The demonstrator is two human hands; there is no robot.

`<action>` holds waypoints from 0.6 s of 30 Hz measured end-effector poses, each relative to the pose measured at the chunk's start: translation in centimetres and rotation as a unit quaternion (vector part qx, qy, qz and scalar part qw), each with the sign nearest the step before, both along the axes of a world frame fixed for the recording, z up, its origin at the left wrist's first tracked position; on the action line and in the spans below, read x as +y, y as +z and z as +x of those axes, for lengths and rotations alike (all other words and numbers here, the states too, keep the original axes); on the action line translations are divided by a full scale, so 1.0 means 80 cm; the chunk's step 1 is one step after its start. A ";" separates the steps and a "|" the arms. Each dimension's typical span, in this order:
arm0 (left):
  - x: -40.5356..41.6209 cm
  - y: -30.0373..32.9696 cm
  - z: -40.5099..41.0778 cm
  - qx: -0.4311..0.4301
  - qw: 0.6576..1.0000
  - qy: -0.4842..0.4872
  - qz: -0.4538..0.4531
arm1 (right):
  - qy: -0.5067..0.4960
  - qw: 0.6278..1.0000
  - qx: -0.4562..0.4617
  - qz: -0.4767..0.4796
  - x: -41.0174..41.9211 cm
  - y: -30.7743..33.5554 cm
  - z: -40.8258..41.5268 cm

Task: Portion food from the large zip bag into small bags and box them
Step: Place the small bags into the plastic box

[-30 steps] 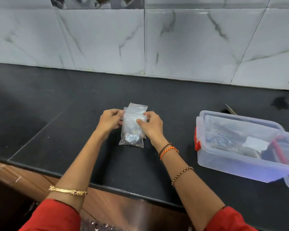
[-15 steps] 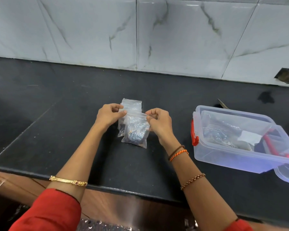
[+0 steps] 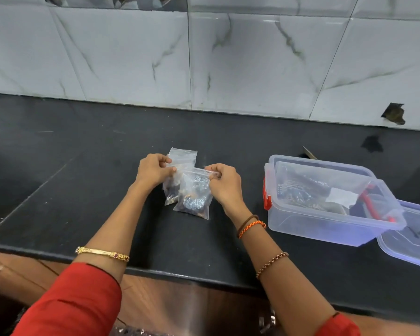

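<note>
Operator: Why is the front small bag (image 3: 193, 194) held at its top edge by both hands?

Technician: The left hand (image 3: 153, 171) pinches the left end of the top strip and the right hand (image 3: 224, 181) pinches the right end, thumb against curled fingers on each side. This stretches the strip flat, so the likely step is pressing the zip closed. The bag's lower edge rests on the black counter (image 3: 58, 170), which carries the weight of the dark contents.

Operator: And the second small bag (image 3: 177, 166)?

Technician: It stands directly behind the first, partly covered by it and by the left hand. It also holds something dark. Whether it is sealed cannot be determined.

Operator: Where does the filled bag go?

Technician: Into the clear box (image 3: 325, 202), open, to the right of the hands, near but not touching. A larger bag of dark food already lies inside. The lid (image 3: 412, 243) lies at the box's near right corner, red clips visible.

Operator: Any readable text?

Technician: A white label shows inside the box; no writing on it is legible
</note>
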State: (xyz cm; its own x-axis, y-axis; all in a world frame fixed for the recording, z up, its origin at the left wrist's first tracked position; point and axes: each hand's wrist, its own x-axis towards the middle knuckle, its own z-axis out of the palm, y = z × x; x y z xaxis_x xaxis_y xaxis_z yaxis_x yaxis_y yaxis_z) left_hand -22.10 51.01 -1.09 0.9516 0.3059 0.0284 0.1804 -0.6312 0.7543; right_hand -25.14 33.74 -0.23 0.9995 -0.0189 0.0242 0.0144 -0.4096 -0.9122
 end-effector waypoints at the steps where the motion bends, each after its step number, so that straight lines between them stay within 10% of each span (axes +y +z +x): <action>1: 0.000 0.002 -0.002 0.004 1.000 -0.006 0.007 | 0.004 1.000 -0.006 -0.004 0.001 0.001 -0.001; 18: -0.109 0.192 -0.071 -0.230 0.960 -0.039 0.154 | -0.049 0.970 -0.239 0.012 -0.122 0.161 -0.033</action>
